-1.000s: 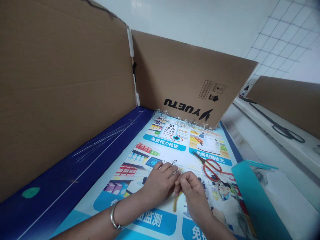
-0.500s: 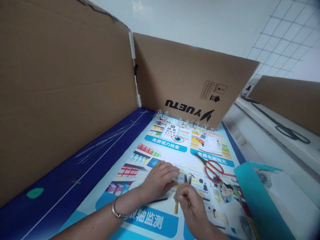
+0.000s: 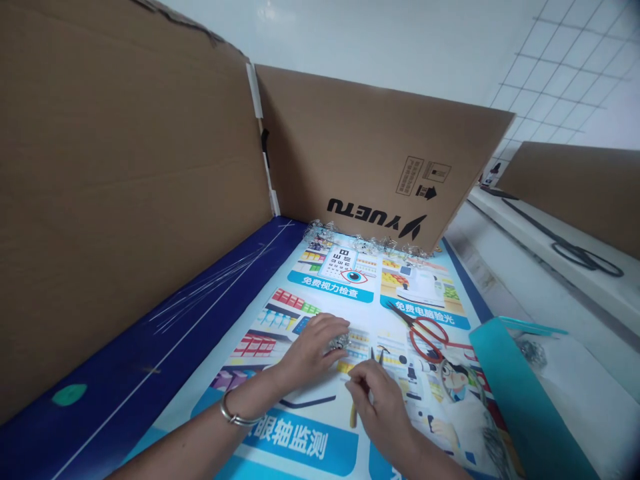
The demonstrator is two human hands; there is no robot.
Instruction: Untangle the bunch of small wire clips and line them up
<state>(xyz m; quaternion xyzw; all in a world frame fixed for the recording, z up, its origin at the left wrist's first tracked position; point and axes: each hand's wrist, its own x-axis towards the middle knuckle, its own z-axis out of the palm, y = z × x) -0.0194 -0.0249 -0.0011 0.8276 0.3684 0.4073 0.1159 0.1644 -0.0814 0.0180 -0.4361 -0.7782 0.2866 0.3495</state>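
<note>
My left hand (image 3: 314,347), with a silver bangle on its wrist, is curled round a small tangled bundle of silvery wire (image 3: 341,341). To the right of it, my right hand (image 3: 381,403) is closed on a small pointed tool (image 3: 373,355). Two dark, narrow tips stick up past my fingers, slightly apart, and a yellowish handle part (image 3: 353,415) shows below. The rest of this tool is hidden in my palm. Beyond my right hand lie red-handled scissors (image 3: 425,337), with their blades pointing up and left.
Wire clusters (image 3: 367,244) line the base of the cardboard panel (image 3: 385,147). Thin straight wires (image 3: 213,287) lie on the blue strip at left. A teal box (image 3: 525,393) holding more wire stands at right. Near it are a wire coil (image 3: 495,443) and clear round item (image 3: 463,383).
My left hand has drawn slightly left, away from the tool tips, and the silvery wire bundle now shows more clearly in it. My right hand stays nearly in place.
</note>
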